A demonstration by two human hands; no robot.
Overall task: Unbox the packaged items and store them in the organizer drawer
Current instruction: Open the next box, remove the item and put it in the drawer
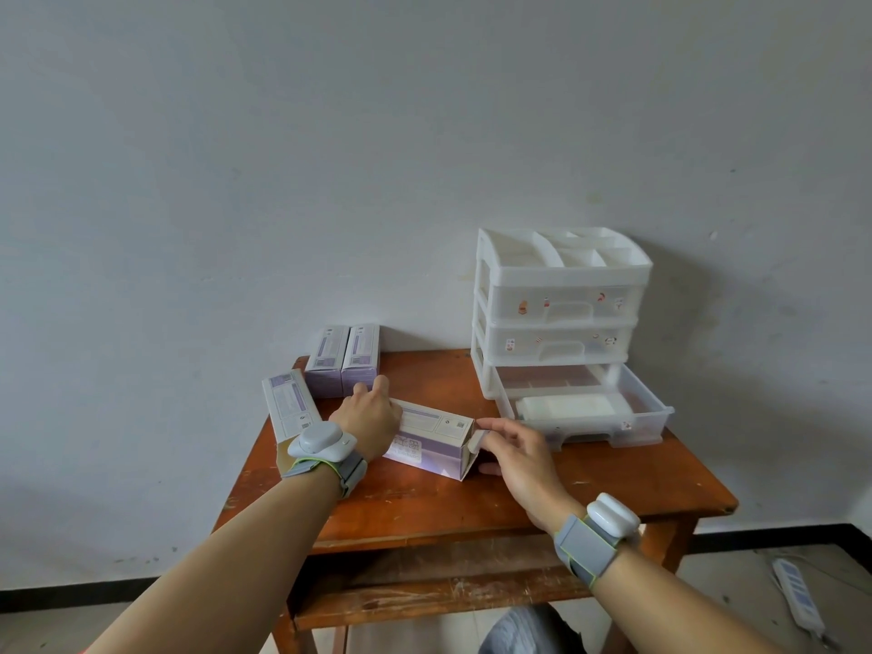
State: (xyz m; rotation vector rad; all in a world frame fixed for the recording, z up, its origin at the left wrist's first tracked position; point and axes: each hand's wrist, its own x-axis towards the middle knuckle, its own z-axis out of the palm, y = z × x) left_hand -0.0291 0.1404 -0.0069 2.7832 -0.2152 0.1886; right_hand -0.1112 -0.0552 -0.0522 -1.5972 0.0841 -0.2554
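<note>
- The left hand (pixel 370 417) lies over the left end of a purple-and-white box (pixel 431 436) and grips it, thumb raised; its fingers reach over the far side, out of sight.
- The right hand (pixel 516 448) is at the box's right end, its fingers curled behind the loose end flap (pixel 475 441) and its thumb low by the surface (pixel 590 483).
- The box lies on its side near the middle of the wooden surface, between the two hands.
- Two more boxes (pixel 342 361) stand upright side by side at the back left, and an opened box (pixel 290 408) lies at the left edge.
- A white organizer (pixel 561 295) stands at the back right. Its bottom drawer (pixel 653 408) is pulled out, with a flat white packet (pixel 573 407) inside, and the two upper drawers are closed.
- Each wrist wears a grey band with a white device.
- A power strip (pixel 797 590) lies on the floor at the right.
</note>
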